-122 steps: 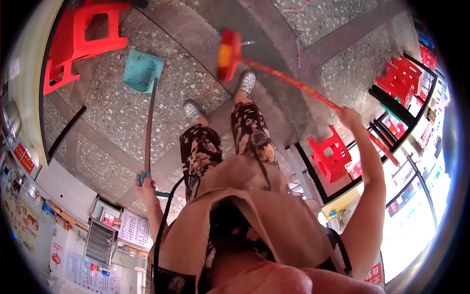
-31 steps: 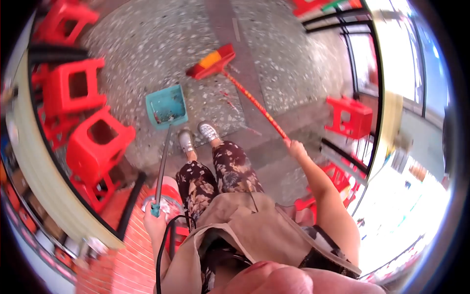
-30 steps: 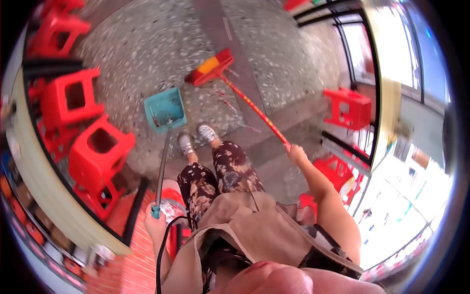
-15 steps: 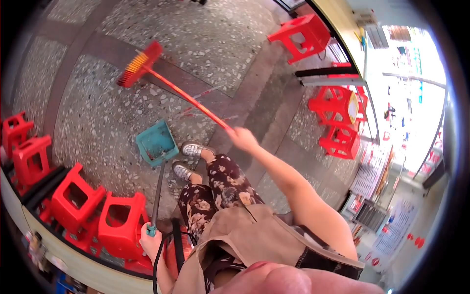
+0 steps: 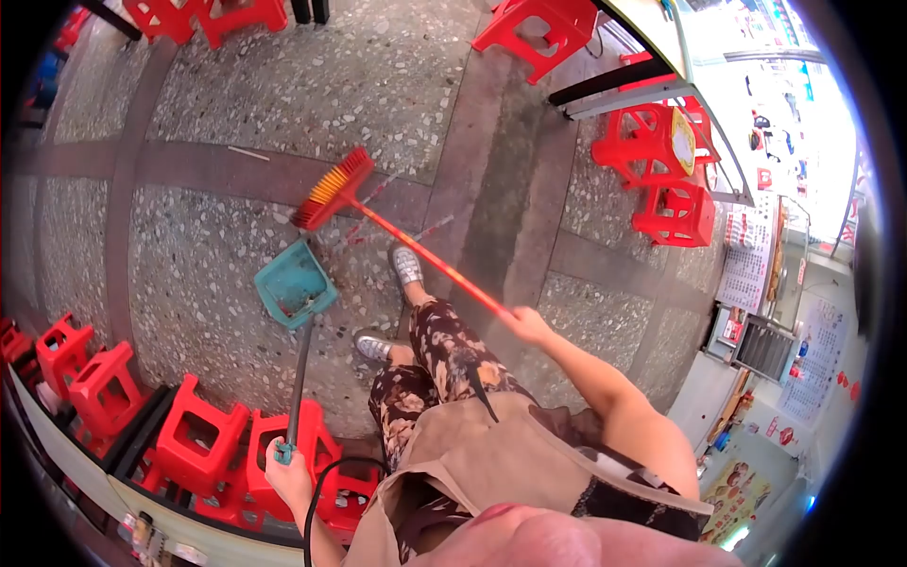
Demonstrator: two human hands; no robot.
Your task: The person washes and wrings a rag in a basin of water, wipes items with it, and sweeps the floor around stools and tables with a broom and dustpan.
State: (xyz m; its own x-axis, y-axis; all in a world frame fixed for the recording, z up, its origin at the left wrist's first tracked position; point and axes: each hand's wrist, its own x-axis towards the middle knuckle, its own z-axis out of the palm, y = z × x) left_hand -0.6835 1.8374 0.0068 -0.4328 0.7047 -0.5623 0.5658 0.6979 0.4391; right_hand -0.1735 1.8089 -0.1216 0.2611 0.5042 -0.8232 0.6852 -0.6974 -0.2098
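Note:
My right hand [image 5: 525,326] is closed around the end of a broom [image 5: 430,257] with an orange-red handle. Its red and yellow bristle head [image 5: 333,189] is just beyond the dustpan, apart from it. In my left hand [image 5: 289,472] is the top of the dark handle of a long-handled dustpan [image 5: 329,300]. The teal pan is on the floor in front of my feet, with some small debris inside. Several fingers of both hands are wrapped round the handles.
Red plastic stools [image 5: 198,437] line the left side by a table edge [image 5: 179,520]. More red stools [image 5: 645,142] stand at the right, and another stool [image 5: 539,33] at the top. A thin pale stick [image 5: 248,153] lies on the speckled stone floor [image 5: 217,227].
The broom head has come back toward the dustpan, and my right hand has moved right and nearer my body. My feet have stepped and the view has shifted forward. Both handles stay held.

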